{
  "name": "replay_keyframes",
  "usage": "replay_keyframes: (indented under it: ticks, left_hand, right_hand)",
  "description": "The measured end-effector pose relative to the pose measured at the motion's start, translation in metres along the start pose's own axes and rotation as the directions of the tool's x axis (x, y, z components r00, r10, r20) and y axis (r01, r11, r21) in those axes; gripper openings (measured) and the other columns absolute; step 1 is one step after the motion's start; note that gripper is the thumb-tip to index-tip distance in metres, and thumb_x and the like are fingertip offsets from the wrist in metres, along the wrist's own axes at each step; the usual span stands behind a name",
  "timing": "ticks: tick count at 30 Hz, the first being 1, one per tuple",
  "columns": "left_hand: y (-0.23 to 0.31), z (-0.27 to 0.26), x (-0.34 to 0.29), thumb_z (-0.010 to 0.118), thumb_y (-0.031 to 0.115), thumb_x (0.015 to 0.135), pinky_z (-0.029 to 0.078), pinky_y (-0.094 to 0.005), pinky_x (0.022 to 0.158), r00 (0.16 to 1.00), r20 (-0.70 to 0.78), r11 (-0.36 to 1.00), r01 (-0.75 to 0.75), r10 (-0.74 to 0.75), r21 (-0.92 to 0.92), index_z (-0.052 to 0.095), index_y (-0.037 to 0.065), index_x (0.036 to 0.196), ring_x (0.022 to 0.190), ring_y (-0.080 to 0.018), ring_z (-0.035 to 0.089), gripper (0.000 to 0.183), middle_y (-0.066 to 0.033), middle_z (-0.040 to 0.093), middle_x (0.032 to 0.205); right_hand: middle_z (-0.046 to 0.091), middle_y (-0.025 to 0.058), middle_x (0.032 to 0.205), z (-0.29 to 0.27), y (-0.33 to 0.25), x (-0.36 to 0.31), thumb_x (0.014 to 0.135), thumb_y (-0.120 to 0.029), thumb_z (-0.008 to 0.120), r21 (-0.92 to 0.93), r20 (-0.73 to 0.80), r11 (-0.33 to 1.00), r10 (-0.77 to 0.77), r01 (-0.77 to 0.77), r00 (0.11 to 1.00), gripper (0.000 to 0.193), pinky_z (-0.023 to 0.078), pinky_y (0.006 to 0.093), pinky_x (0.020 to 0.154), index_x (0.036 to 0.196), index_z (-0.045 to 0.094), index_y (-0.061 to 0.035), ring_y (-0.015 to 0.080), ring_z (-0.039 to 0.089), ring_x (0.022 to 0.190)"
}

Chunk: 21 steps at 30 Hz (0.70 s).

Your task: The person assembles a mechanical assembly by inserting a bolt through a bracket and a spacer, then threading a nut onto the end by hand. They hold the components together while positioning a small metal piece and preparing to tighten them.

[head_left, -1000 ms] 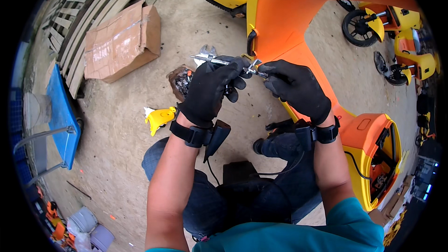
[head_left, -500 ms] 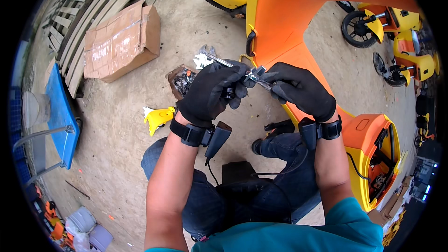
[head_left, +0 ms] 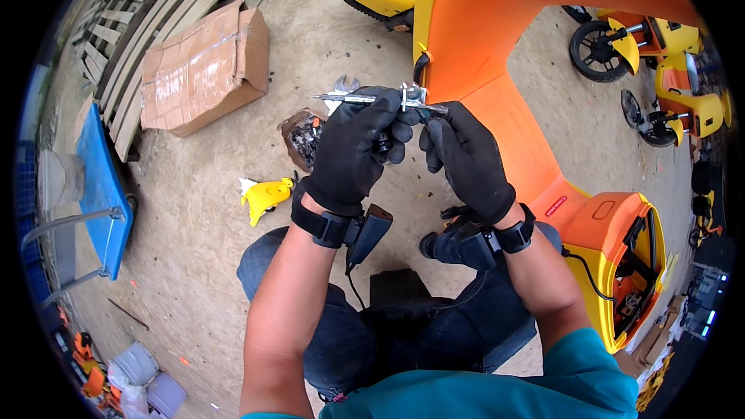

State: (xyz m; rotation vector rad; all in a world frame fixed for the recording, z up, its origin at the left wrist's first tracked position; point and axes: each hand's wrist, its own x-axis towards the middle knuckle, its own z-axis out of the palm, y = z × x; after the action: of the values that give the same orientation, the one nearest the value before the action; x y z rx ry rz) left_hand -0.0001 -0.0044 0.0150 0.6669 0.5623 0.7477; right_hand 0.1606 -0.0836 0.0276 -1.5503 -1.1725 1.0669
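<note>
Black work gloves cover both my hands, raised close together in front of the orange and yellow scooter body (head_left: 504,120). My left hand (head_left: 345,147) is closed around a slim silver metal rod (head_left: 332,98), whose pointed end sticks out to the left. A small black round part (head_left: 382,142) shows among the same hand's fingers. Between the hands sits a shiny metal piece with a crosspiece (head_left: 412,96); whether it is one with the rod I cannot tell. My right hand (head_left: 469,159) pinches its right end, thumb and forefinger together.
Below my hands on the floor lie a bag of small metal hardware (head_left: 301,138), a grey wrench (head_left: 347,84) and a yellow plastic part (head_left: 265,199). A cardboard box (head_left: 202,70), wooden pallets (head_left: 159,19) and a blue trolley (head_left: 101,194) stand left; more scooters (head_left: 613,50) stand right.
The silver rod has gone from slanting to nearly level. My right hand has shifted left and turned, its fingers now pointing more upward; the left hand has barely moved.
</note>
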Motion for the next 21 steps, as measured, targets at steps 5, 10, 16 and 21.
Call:
replay_keyframes:
  ticks: [5,10,16,21]
  left_hand:
    - [-0.003,0.004,0.002,0.055,0.017,0.099,0.047,-0.0221,0.054,0.998,0.01,0.998,-0.054,0.054,-0.033,0.065,0.0,0.103,0.063,-0.0098,0.058,0.02,-0.0057,0.066,0.08]
    - [-0.005,0.005,0.001,0.055,0.017,0.098,0.046,-0.0229,0.054,0.999,0.036,0.999,-0.041,0.04,0.012,0.065,0.0,0.102,0.061,-0.0106,0.058,0.02,-0.0064,0.065,0.078]
    - [-0.006,0.007,0.002,0.056,0.016,0.097,0.047,-0.0236,0.056,0.994,0.107,0.997,-0.012,0.004,0.071,0.064,0.0,0.1,0.062,-0.0118,0.06,0.019,-0.0059,0.065,0.076]
    - [-0.002,0.015,0.003,0.056,0.015,0.097,0.047,-0.0248,0.057,0.996,0.091,0.996,-0.024,0.016,0.088,0.064,0.0,0.099,0.063,-0.0125,0.06,0.017,-0.0056,0.065,0.077]
  right_hand:
    - [0.059,0.0065,0.072,0.01,-0.015,-0.007,0.1,-0.012,0.05,0.013,-0.1,1.0,0.028,-0.027,0.995,0.014,0.041,0.0261,0.049,0.11,0.054,-0.0017,0.0094,0.051,0.052]
    - [0.06,0.0061,0.072,-0.003,-0.016,-0.002,0.104,-0.039,0.041,0.315,0.098,0.94,0.102,-0.128,0.99,0.038,0.038,0.0214,0.042,0.106,0.056,-0.0045,0.0074,0.049,0.046]
    - [0.061,0.0039,0.073,-0.005,-0.017,-0.002,0.103,-0.055,0.032,0.364,0.226,0.918,0.075,-0.156,0.971,0.054,0.034,0.0189,0.039,0.103,0.057,-0.0078,0.0043,0.045,0.046]
    - [0.06,0.0023,0.073,-0.001,-0.026,-0.005,0.102,-0.057,0.033,0.294,0.105,0.949,0.083,-0.111,0.991,0.053,0.03,0.0165,0.038,0.103,0.057,-0.0088,0.0029,0.04,0.046]
